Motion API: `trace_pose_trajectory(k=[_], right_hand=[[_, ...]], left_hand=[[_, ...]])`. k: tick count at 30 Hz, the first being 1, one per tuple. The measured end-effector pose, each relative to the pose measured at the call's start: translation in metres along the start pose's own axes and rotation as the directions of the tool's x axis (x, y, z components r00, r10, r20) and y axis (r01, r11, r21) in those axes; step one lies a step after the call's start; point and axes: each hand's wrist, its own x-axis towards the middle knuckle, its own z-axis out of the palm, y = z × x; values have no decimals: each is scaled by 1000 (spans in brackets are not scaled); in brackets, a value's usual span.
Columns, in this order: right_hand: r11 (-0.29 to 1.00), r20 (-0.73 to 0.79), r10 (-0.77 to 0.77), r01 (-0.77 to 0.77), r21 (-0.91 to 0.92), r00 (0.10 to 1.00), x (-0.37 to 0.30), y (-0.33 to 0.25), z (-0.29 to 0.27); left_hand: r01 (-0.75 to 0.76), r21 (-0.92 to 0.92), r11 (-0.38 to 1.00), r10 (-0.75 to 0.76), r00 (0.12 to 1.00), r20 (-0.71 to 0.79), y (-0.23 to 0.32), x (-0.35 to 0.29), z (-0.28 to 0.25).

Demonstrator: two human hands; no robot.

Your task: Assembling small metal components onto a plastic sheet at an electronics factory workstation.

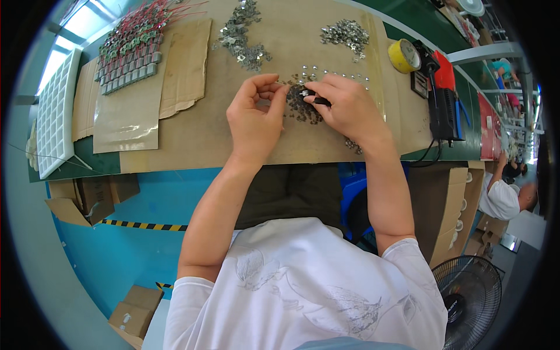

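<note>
Here's the right hand (350, 108), thumb and fingers clasping a small black piece (322, 101) right above the dark pile (306, 114). The left hand (254, 111) sits just beside it at nine o'clock, thumb and finger drawn together in a pinch; whether anything is caught between them, I can't tell. Not much room between those fingertips!

Straight down at six o'clock, beyond the dark pile, runs the near edge of the brown board (210, 134), nearer than its far side. A small dark clump (353, 146) lies between four and five, close to that edge. Looking to twelve, a broad lane of board shows between two silvery heaps: the left heap (236, 41) toward eleven, the right heap (345, 39) at one, with small silvery parts (335, 74) spaced out nearer the hand.

Room narrows at two with the yellow tape roll (404, 56), and at three with a black device (446, 116). Out at nine: torn cardboard (185, 70), then a grey block of wired parts (128, 64).

And the piece itself: dark, slim, silvery at its left tip, partly covered by fingers.
</note>
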Motion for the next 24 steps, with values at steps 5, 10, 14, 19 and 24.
trace_pose_trajectory(k=[5, 10, 14, 19, 24], right_hand=[[996, 36, 67, -69, 48, 997, -3, 1, -6], [912, 68, 260, -268, 311, 963, -16, -5, -23], [892, 31, 252, -244, 381, 967, -33, 14, -19], [950, -145, 101, -52, 308, 984, -50, 25, -16], [976, -192, -19, 59, 208, 981, -57, 23, -14]], left_hand=[[-117, 111, 987, 113, 993, 46, -10, -1, -1], [-248, 232, 941, 209, 961, 180, -7, -6, 2], [-403, 347, 847, 289, 896, 337, 0, -8, 8], [-546, 370, 752, 354, 808, 471, -8, -7, 23], [-564, 410, 716, 349, 799, 489, -9, -8, 20]])
